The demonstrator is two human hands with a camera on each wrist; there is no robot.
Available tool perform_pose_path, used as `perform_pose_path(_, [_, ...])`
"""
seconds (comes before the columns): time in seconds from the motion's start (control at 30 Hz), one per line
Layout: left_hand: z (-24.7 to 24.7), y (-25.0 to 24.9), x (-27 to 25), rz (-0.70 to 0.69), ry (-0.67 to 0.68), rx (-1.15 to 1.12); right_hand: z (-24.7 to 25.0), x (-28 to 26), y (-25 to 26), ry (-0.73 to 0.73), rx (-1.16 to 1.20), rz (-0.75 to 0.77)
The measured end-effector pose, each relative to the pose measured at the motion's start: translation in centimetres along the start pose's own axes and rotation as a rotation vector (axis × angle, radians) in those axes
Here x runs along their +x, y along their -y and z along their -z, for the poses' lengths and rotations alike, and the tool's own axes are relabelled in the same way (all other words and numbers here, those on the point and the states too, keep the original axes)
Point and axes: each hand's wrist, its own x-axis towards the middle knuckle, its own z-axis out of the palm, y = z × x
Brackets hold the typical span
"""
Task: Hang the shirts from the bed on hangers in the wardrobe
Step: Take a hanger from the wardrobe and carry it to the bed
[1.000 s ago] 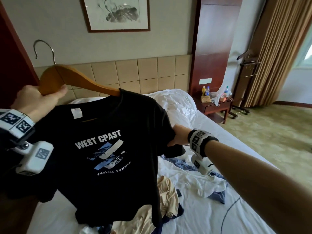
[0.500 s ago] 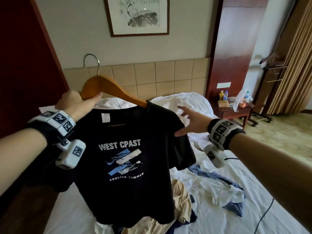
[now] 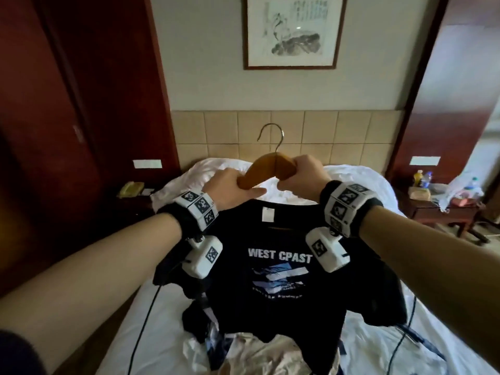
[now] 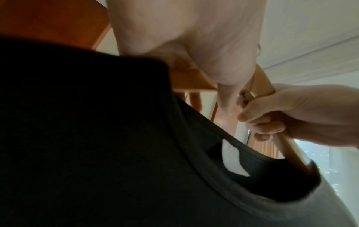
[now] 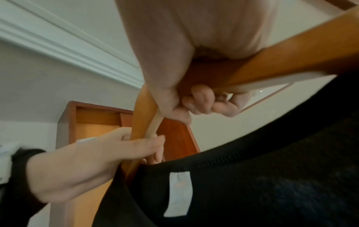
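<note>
A black T-shirt (image 3: 278, 269) printed "WEST CPAST" hangs on a wooden hanger (image 3: 266, 169) with a metal hook (image 3: 273, 136), held up over the bed. My left hand (image 3: 230, 189) grips the hanger's left arm just above the collar. My right hand (image 3: 300, 174) grips the hanger right beside the hook. In the right wrist view my right hand's fingers (image 5: 204, 101) curl under the hanger (image 5: 272, 61), with the left hand (image 5: 97, 153) further along it. The left wrist view shows the shirt's collar (image 4: 242, 153) and the right hand (image 4: 291, 116) round the wood.
Several more shirts (image 3: 257, 355) lie crumpled on the white bed (image 3: 378, 347) below. A dark red wooden panel (image 3: 81, 104) stands at the left. A nightstand with a phone (image 3: 130, 189) is on the left, and one with bottles (image 3: 433, 204) on the right.
My right hand has let go of the shirt's sleeve and moved up to grip the hanger by the hook. The hanger and shirt now sit centred in front of me.
</note>
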Motion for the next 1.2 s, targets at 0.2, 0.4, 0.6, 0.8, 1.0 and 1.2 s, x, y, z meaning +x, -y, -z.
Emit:
perform_pose_path(0.2, [1.7, 3.3, -4.0, 0.020, 0.173, 0.007, 1.5, 0.7, -1.9, -0.069, -0.028, 0.010])
perform_pose_path(0.4, [2.0, 8.9, -8.2, 0.268, 0.308, -0.084, 3.3, 0.8, -3.0, -0.087, 0.033, 0.010])
perform_pose_path(0.6, [-0.5, 13.9, -10.8, 0.501, 0.377, 0.054, 4.1, 1.0, -3.4, -0.094, 0.115, 0.012])
perform_pose_path(0.8, [-2.3, 13.1, -12.7, 0.539, 0.423, 0.082, 4.4, 1.2, -3.6, -0.067, 0.188, 0.005])
perform_pose_path(1.0, [-2.7, 14.7, -14.0, 0.575, 0.320, 0.136, 4.1, 1.4, -4.3, -0.104, 0.181, -0.018])
perform_pose_path(1.2, [-1.5, 12.9, -14.3, 0.421, 0.279, 0.095, 3.0, 1.5, -4.6, -0.048, 0.189, -0.014])
